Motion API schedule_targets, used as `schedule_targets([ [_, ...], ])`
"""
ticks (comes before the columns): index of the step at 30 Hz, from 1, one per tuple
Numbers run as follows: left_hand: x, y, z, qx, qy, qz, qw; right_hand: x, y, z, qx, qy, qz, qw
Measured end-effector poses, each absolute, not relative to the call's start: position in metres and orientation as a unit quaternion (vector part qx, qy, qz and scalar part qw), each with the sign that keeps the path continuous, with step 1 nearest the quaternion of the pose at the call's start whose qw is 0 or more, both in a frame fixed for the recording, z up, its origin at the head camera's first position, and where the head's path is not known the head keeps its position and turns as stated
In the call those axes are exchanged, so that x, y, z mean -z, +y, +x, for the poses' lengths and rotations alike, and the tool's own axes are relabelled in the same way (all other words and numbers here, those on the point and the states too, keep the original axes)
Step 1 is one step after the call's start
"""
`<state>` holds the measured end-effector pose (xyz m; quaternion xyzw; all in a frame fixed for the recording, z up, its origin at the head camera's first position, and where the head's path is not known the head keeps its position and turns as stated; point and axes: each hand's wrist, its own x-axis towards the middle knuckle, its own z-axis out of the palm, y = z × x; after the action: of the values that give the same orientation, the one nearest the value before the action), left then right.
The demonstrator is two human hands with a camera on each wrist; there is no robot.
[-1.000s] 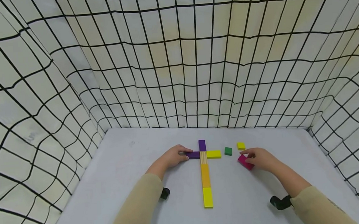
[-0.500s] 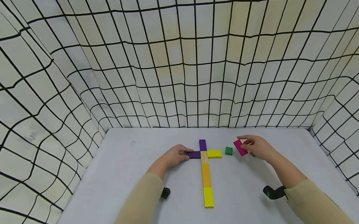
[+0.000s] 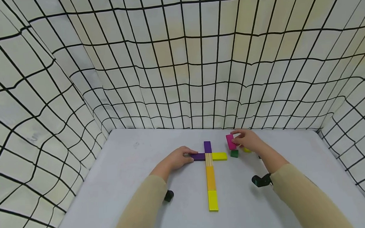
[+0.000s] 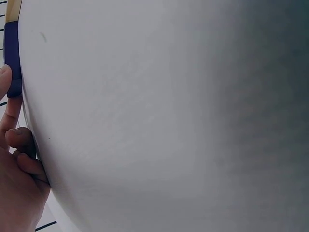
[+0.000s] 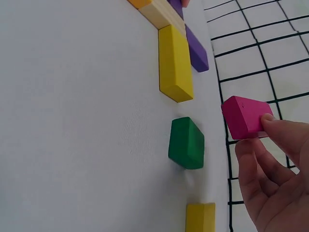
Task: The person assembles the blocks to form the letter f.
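Note:
My right hand [image 3: 247, 140] pinches a pink block [image 3: 231, 142] between thumb and fingers. It holds the block up off the table, behind a small green block [image 3: 234, 154]. On the left, my left hand [image 3: 179, 157] holds the outer end of a purple block [image 3: 199, 156], thumb at the near side and forefinger at the far side. That block is the left arm of a flat cross: a second purple block [image 3: 207, 147] at the top, a yellow block [image 3: 219, 156] to the right, a plain wood striped block [image 3: 209, 159] in the middle.
Below the middle, an orange block [image 3: 210, 178] and a yellow block [image 3: 213, 200] form the stem. A loose yellow block [image 5: 200, 217] lies past the green one, partly behind my right hand in the head view. Black netting [image 3: 168, 70] surrounds the white table [image 3: 135, 163].
My right hand has lifted the pink block from the table and carried it left and away from me, past the loose yellow block. My left hand stays at the purple block.

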<state>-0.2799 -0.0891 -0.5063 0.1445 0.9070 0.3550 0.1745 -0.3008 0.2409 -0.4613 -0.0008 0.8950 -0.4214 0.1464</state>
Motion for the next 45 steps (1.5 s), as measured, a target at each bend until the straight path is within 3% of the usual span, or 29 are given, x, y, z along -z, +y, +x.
schedule_targets([
  [14, 0.505, -0.090, -0.281, -0.347, 0.909, 0.145, 0.179, 0.481, 0.209, -0.336, 0.366, 0.915, 0.018, 0.167],
  [30, 0.504, -0.088, -0.280, -0.344, 0.911, 0.134, 0.182, 0.482, 0.207, -0.335, 0.311, 0.935, -0.020, 0.166],
  [45, 0.502, -0.087, -0.280, -0.346, 0.909, 0.141, 0.184, 0.483, 0.219, -0.338, 0.229, 0.946, -0.061, 0.224],
])
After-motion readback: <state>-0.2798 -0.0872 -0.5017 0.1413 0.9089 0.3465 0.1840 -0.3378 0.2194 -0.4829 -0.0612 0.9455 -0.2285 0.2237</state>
